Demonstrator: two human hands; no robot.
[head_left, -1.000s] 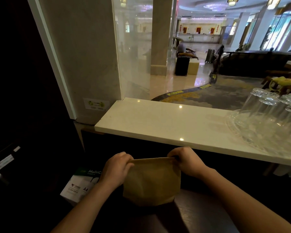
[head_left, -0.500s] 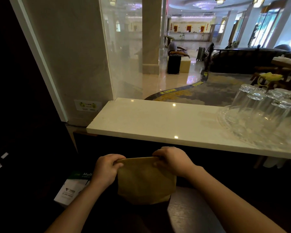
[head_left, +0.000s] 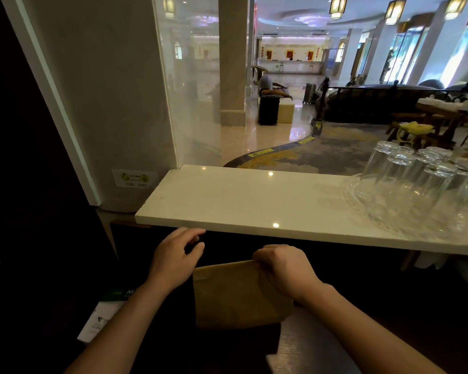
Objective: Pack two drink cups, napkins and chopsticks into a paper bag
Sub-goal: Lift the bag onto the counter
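A brown paper bag point(head_left: 238, 295) stands upright on a dark lower surface below the white counter. My right hand point(head_left: 284, 268) grips the bag's top edge at its right corner. My left hand point(head_left: 174, 256) is off the bag, up and to the left of it, with fingers spread and fingertips near the underside of the counter's front edge. It holds nothing. No drink cups, napkins or chopsticks are in view.
The white stone counter point(head_left: 241, 203) runs across above the bag. A glass tray point(head_left: 362, 201) of several upturned clear glasses point(head_left: 400, 179) sits at its right end. A ream of paper point(head_left: 103, 317) lies at lower left. A dark wall fills the left.
My left hand has let go of the bag's top left corner and risen toward the counter edge. My right hand keeps its grip on the bag.
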